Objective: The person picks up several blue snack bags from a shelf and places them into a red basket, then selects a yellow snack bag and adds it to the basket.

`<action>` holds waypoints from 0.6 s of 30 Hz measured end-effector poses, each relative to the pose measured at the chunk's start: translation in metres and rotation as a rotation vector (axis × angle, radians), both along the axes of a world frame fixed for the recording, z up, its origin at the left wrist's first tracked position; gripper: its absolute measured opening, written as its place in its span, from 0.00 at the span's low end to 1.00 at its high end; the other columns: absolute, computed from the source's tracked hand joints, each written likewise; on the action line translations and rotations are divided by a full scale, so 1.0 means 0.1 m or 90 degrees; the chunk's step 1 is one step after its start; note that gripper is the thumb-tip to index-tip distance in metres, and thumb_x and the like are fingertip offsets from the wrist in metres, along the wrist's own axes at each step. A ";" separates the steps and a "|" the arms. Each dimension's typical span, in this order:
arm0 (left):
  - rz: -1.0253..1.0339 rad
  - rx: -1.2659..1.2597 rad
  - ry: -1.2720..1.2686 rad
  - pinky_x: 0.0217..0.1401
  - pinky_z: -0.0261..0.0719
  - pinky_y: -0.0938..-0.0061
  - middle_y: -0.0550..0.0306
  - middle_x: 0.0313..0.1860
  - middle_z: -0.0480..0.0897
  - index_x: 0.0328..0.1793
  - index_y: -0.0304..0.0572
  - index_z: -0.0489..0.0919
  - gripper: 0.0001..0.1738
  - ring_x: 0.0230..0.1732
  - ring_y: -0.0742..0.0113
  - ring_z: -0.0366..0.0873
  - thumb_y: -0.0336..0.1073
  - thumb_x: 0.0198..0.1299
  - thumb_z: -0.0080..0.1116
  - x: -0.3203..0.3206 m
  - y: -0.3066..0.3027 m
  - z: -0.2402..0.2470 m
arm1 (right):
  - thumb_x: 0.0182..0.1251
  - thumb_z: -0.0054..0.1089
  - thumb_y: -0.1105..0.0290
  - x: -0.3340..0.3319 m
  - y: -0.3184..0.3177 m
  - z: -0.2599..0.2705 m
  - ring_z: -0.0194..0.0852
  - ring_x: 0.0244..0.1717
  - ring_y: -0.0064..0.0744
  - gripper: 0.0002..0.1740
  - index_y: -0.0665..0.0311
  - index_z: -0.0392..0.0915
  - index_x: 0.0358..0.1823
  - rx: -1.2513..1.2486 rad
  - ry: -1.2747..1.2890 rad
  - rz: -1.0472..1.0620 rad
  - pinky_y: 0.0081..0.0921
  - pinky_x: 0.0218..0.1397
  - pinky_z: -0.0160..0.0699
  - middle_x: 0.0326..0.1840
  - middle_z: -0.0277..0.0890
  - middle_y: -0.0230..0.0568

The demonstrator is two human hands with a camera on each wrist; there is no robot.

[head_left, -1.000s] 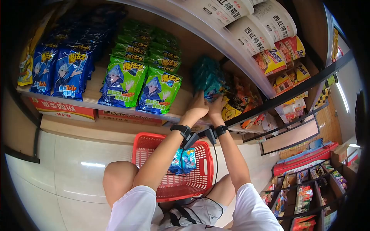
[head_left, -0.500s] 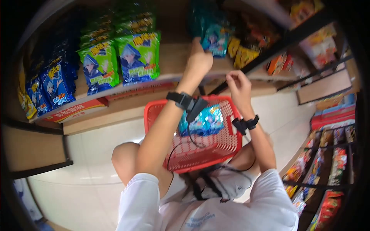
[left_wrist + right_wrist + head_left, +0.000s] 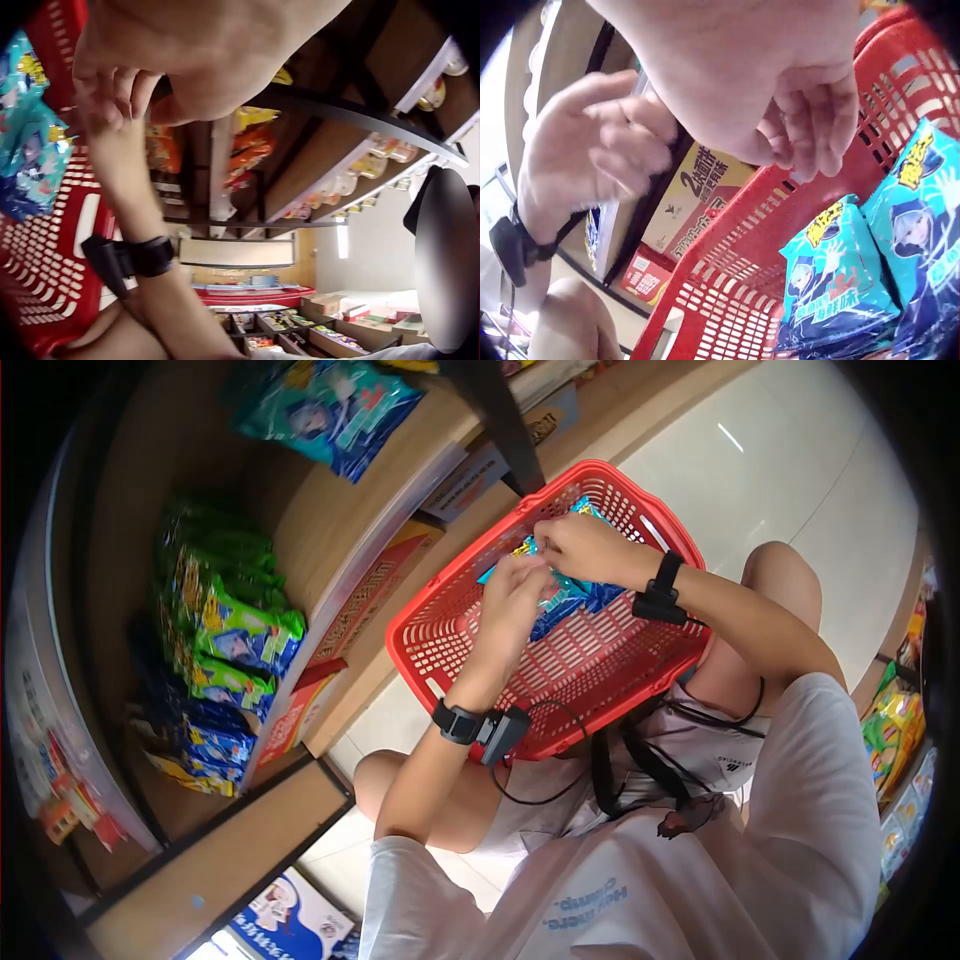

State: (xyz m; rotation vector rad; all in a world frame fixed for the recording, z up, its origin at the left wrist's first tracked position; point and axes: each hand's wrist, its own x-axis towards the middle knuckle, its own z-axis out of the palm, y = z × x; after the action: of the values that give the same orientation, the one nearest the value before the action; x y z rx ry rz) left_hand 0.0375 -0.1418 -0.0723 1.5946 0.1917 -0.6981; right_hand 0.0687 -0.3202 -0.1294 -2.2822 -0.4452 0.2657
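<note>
Both hands are over the red shopping basket (image 3: 420,705), close to each other in the head view. My left hand (image 3: 512,600) has loosely bent fingers with nothing between them. Beside it, my right hand (image 3: 590,548) hangs with its fingers loosely curled, and the right wrist view shows no item in them. Below the hands, teal-blue snack bags lie in the basket. One bag (image 3: 836,274) leans next to another bag (image 3: 926,225), their printed fronts facing up. In the head view the hands partly hide these bags.
A shelf at the left holds a teal snack bag (image 3: 330,415), green bags (image 3: 245,635) and blue bags (image 3: 215,745). Under its edge stand cartons (image 3: 694,199). A dark shelf post (image 3: 492,420) rises near the basket's far rim. The person's knees flank the basket.
Both hands have come from the teal bags on the shelf back to above the basket, the right one leaving first. The head view has turned, with the shelf now on the left.
</note>
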 end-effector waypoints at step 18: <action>0.200 0.060 0.262 0.53 0.72 0.67 0.65 0.46 0.76 0.59 0.52 0.76 0.18 0.48 0.68 0.73 0.43 0.63 0.59 -0.25 0.48 -1.31 | 0.65 0.64 0.57 -0.19 0.12 -0.56 0.76 0.57 0.65 0.29 0.82 0.75 0.50 -0.104 0.260 0.032 0.51 0.61 0.78 0.54 0.74 0.70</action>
State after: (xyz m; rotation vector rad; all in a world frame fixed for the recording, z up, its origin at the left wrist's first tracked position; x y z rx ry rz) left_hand 0.0123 -0.0939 -0.2032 1.4497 0.7702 -0.7698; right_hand 0.0502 -0.3082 -0.1853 -2.2959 -0.2759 0.8008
